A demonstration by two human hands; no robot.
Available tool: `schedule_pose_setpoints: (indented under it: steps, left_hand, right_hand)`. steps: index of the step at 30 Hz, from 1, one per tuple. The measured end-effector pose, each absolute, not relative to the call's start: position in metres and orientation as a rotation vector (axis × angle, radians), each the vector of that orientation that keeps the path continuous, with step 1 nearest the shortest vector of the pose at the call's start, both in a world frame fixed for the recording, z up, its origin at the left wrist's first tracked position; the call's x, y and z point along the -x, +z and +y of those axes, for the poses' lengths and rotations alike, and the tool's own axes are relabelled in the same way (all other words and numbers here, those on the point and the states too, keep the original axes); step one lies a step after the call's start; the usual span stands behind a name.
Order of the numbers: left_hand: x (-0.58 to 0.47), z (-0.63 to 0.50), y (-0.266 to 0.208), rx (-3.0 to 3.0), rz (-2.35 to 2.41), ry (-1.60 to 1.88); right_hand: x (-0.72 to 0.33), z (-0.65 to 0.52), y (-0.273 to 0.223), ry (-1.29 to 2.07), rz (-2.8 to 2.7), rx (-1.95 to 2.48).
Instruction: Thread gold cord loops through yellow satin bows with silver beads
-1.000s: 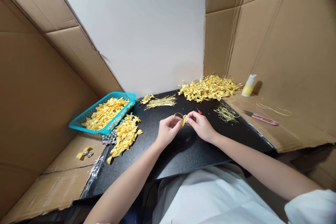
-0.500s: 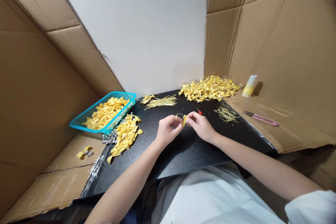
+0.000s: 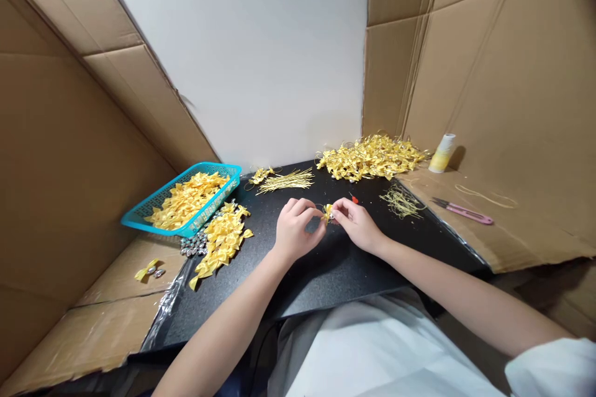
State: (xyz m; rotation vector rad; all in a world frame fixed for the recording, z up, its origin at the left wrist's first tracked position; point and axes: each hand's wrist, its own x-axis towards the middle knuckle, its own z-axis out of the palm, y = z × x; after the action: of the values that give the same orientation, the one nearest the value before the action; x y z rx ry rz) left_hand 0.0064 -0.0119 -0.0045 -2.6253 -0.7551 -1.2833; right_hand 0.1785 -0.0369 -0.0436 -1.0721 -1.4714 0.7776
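Note:
Over the middle of the black table (image 3: 307,285), a small yellow ribbon bow (image 3: 328,211) with a shiny silver bead is held between my two hands. My right hand (image 3: 356,223) pinches the bow and bead between thumb and fingertips. At the bow's left side, my left hand (image 3: 298,229) pinches thin gold cord by the bow, its thumb and forefinger forming a ring. The fingers hide part of the cord. A small red-headed item (image 3: 354,200) lies just behind my right hand.
On the left stands a turquoise basket (image 3: 135,221) of yellow bows, with loose bows (image 3: 223,236) and silver beads (image 3: 194,243) beside it. Cut gold cords (image 3: 288,180) lie behind. Finished-looking bows (image 3: 372,158) form a heap. At right are cord scraps (image 3: 401,200), pink-handled snips (image 3: 470,214) and a thread cone (image 3: 442,154).
My left hand has turned, and its fingers have lifted and closed at the bow's left side. The cord loop that stood above has drawn smaller. My right hand stays in place.

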Motion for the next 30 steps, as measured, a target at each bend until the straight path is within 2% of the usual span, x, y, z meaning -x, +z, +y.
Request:
schedule_pose_setpoints:
  steps: [12,30]
  left_hand:
    - [-0.0085,-0.0160,-0.0025,2.418,-0.721,-0.877]
    - [-0.0108,-0.0149,-0.0053,2.390,-0.713,-0.797]
  right_hand:
    - [-0.1783,-0.0393,-0.0402,0.738,-1.500,1.100]
    - [-0.1782,-0.0375,-0.0441,0.762,-1.486,1.094]
